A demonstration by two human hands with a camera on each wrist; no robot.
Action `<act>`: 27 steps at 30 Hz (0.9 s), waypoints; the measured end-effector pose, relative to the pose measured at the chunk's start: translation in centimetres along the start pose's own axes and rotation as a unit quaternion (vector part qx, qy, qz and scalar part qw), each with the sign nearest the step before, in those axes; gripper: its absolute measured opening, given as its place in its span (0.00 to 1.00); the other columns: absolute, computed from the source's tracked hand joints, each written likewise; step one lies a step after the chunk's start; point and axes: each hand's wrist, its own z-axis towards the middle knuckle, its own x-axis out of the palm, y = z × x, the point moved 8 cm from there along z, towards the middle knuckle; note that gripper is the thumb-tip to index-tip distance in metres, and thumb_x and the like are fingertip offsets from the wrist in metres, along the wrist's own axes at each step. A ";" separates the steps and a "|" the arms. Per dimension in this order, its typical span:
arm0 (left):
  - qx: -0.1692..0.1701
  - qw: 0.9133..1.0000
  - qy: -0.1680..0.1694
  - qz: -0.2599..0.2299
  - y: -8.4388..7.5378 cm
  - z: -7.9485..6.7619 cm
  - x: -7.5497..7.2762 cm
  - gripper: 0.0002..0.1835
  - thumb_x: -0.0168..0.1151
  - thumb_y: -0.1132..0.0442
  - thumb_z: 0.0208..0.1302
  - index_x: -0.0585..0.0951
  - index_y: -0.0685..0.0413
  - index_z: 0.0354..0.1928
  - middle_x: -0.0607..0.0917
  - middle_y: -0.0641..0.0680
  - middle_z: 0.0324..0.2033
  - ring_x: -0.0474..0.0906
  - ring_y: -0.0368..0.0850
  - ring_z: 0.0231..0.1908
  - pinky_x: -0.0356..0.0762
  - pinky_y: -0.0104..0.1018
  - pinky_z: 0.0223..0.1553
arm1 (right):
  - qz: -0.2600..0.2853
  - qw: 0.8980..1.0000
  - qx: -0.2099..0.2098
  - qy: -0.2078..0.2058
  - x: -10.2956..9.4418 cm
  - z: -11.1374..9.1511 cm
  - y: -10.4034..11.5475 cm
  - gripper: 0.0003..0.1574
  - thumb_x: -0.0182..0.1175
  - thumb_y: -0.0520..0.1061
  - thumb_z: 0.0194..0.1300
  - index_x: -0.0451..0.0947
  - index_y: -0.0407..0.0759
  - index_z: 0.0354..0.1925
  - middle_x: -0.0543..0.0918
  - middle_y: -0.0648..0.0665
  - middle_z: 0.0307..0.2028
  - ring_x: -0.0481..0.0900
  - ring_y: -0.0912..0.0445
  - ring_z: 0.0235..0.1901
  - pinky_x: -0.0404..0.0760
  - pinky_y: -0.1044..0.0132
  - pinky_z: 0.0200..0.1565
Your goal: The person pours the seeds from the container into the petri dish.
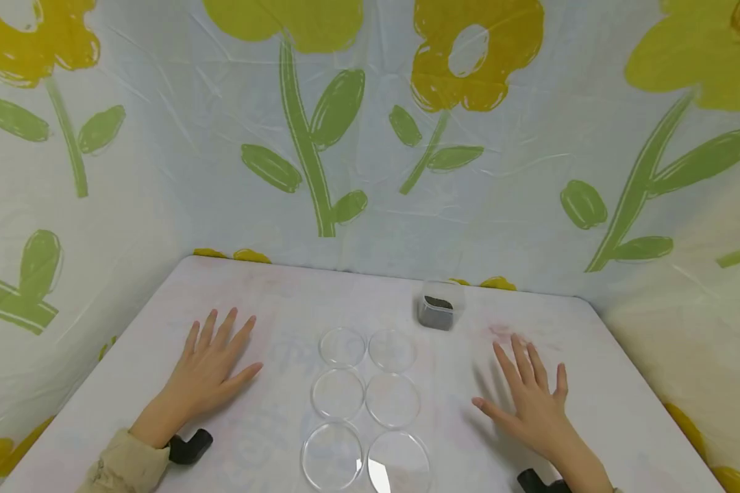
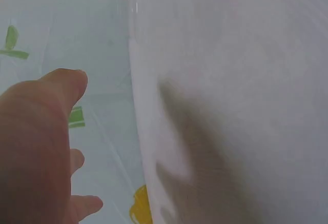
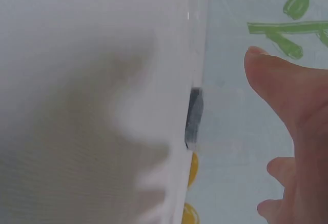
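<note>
Over the left part of the table, my left hand (image 1: 206,373) is spread palm down, holding nothing. My right hand (image 1: 533,407) hovers over the right side with fingers spread, its shadow falling apart from it on the table. Between the hands stand several clear round shallow dishes, like petri dishes, in two columns; the far left dish (image 1: 342,348) and near right dish (image 1: 398,462) are among them. Behind them, a small clear container (image 1: 436,313) holds something dark. In the right wrist view, this container (image 3: 194,116) appears beyond the thumb. Neither hand touches anything.
The white table (image 1: 271,294) has rounded far corners. A flower-printed cloth (image 1: 370,137) hangs behind it and along both sides. Black wrist mounts show at the left wrist (image 1: 191,446) and the right wrist (image 1: 539,483).
</note>
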 end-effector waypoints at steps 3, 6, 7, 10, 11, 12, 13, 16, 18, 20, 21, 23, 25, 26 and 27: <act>0.000 1.000 0.010 -0.013 -0.2 0.6 0.1 0.42 0.54 0.36 0.68 0.59 0.48 0.77 0.57 0.66 0.73 0.45 0.73 0.72 0.43 0.70 0.65 | 0.001 1.000 0.002 0.003 -0.1 0.6 -0.1 0.63 0.66 0.68 0.58 0.43 0.57 0.79 0.41 0.40 0.78 0.37 0.40 0.76 0.22 0.28 0.62; 0.001 0.999 0.014 -0.036 -0.5 1.3 0.1 0.42 0.55 0.36 0.68 0.59 0.49 0.77 0.58 0.66 0.73 0.47 0.74 0.71 0.45 0.71 0.65 | 0.004 1.000 0.005 0.006 -0.2 1.3 -0.2 0.63 0.66 0.67 0.59 0.42 0.57 0.79 0.41 0.39 0.78 0.36 0.40 0.76 0.22 0.28 0.62; 0.001 0.999 0.016 -0.044 -0.7 1.5 0.1 0.42 0.55 0.36 0.68 0.59 0.49 0.77 0.58 0.67 0.73 0.48 0.74 0.71 0.45 0.71 0.64 | 0.007 1.000 0.006 0.007 -0.2 1.5 -0.3 0.63 0.66 0.67 0.59 0.42 0.57 0.79 0.41 0.39 0.78 0.36 0.40 0.76 0.22 0.28 0.62; 0.003 0.997 0.020 -0.072 -1.1 2.3 0.3 0.42 0.55 0.37 0.68 0.59 0.51 0.76 0.59 0.67 0.73 0.50 0.74 0.70 0.46 0.71 0.64 | 0.012 1.000 0.013 0.010 -0.3 2.3 -0.5 0.63 0.66 0.67 0.58 0.43 0.56 0.79 0.42 0.38 0.78 0.38 0.38 0.75 0.22 0.28 0.62; 0.003 0.997 0.023 -0.077 -1.3 2.6 0.4 0.43 0.55 0.37 0.68 0.58 0.51 0.77 0.59 0.67 0.73 0.51 0.73 0.70 0.46 0.71 0.64 | 0.013 1.000 0.015 0.012 -0.4 2.5 -0.6 0.63 0.66 0.67 0.58 0.43 0.56 0.79 0.42 0.38 0.78 0.39 0.37 0.75 0.22 0.28 0.62; 0.002 0.996 0.026 -0.082 -1.4 2.8 0.5 0.43 0.55 0.36 0.68 0.58 0.51 0.77 0.58 0.66 0.73 0.51 0.73 0.70 0.47 0.71 0.64 | 0.016 1.000 0.017 0.014 -0.4 2.8 -0.6 0.63 0.66 0.67 0.58 0.44 0.55 0.79 0.41 0.37 0.78 0.39 0.36 0.75 0.22 0.29 0.62; 0.002 0.996 0.028 -0.087 -1.4 3.0 0.6 0.43 0.55 0.36 0.68 0.57 0.51 0.77 0.58 0.66 0.73 0.52 0.72 0.70 0.47 0.70 0.65 | 0.020 0.999 0.020 0.016 -0.3 3.0 -0.7 0.63 0.66 0.67 0.59 0.44 0.54 0.79 0.41 0.37 0.78 0.39 0.36 0.74 0.21 0.30 0.62; 0.003 0.994 0.030 -0.101 -1.7 3.7 0.8 0.44 0.56 0.37 0.67 0.57 0.50 0.77 0.59 0.65 0.73 0.53 0.70 0.70 0.48 0.69 0.65 | 0.027 0.999 0.021 0.018 -0.4 3.9 -0.9 0.62 0.66 0.66 0.59 0.45 0.50 0.79 0.42 0.34 0.77 0.40 0.34 0.74 0.21 0.32 0.64; 0.006 0.993 0.026 -0.117 -1.9 4.1 0.8 0.44 0.58 0.38 0.67 0.57 0.52 0.77 0.61 0.66 0.72 0.55 0.70 0.69 0.49 0.68 0.65 | 0.042 0.999 0.019 0.019 -0.4 4.5 -0.9 0.62 0.66 0.65 0.60 0.46 0.48 0.79 0.43 0.33 0.77 0.41 0.33 0.73 0.24 0.33 0.66; 0.011 0.991 0.021 -0.133 -2.2 4.5 0.8 0.43 0.59 0.40 0.67 0.58 0.53 0.76 0.63 0.65 0.71 0.56 0.68 0.69 0.51 0.67 0.64 | 0.054 0.998 0.024 0.025 -0.4 5.2 -0.9 0.62 0.66 0.64 0.60 0.45 0.46 0.79 0.43 0.31 0.77 0.41 0.31 0.73 0.31 0.31 0.66; 0.013 0.990 0.018 -0.140 -2.3 4.7 0.8 0.43 0.60 0.41 0.67 0.59 0.54 0.76 0.63 0.65 0.71 0.57 0.67 0.69 0.52 0.67 0.64 | 0.062 0.997 0.027 0.028 -0.4 5.6 -0.9 0.62 0.66 0.64 0.60 0.46 0.44 0.78 0.42 0.31 0.77 0.42 0.30 0.72 0.35 0.30 0.66; 0.016 0.988 0.018 -0.151 -2.5 5.2 1.0 0.43 0.60 0.41 0.66 0.59 0.54 0.76 0.64 0.64 0.71 0.58 0.65 0.69 0.54 0.66 0.63 | 0.077 0.996 0.028 0.027 -0.2 6.3 -0.8 0.62 0.67 0.62 0.60 0.46 0.42 0.78 0.43 0.30 0.76 0.43 0.29 0.72 0.43 0.28 0.64; 0.016 0.986 0.021 -0.167 -2.7 5.6 1.3 0.42 0.60 0.41 0.66 0.60 0.54 0.75 0.65 0.62 0.71 0.59 0.62 0.69 0.55 0.65 0.63 | 0.092 0.995 0.034 0.028 0.0 7.0 -0.9 0.62 0.67 0.61 0.61 0.45 0.40 0.78 0.43 0.29 0.76 0.44 0.27 0.71 0.47 0.27 0.62; 0.015 0.985 0.022 -0.173 -2.7 5.9 1.5 0.42 0.60 0.41 0.67 0.60 0.54 0.75 0.65 0.61 0.71 0.59 0.61 0.69 0.56 0.65 0.63 | 0.101 0.994 0.036 0.025 0.1 7.3 -0.9 0.62 0.67 0.61 0.61 0.46 0.39 0.77 0.43 0.29 0.76 0.44 0.26 0.70 0.46 0.27 0.63; 0.012 0.982 0.026 -0.185 -2.8 6.1 1.7 0.42 0.60 0.41 0.66 0.60 0.53 0.75 0.65 0.59 0.71 0.59 0.60 0.69 0.56 0.64 0.63 | 0.108 0.993 0.037 0.019 0.3 7.7 -0.9 0.62 0.67 0.60 0.61 0.46 0.38 0.77 0.43 0.28 0.76 0.45 0.26 0.70 0.46 0.27 0.63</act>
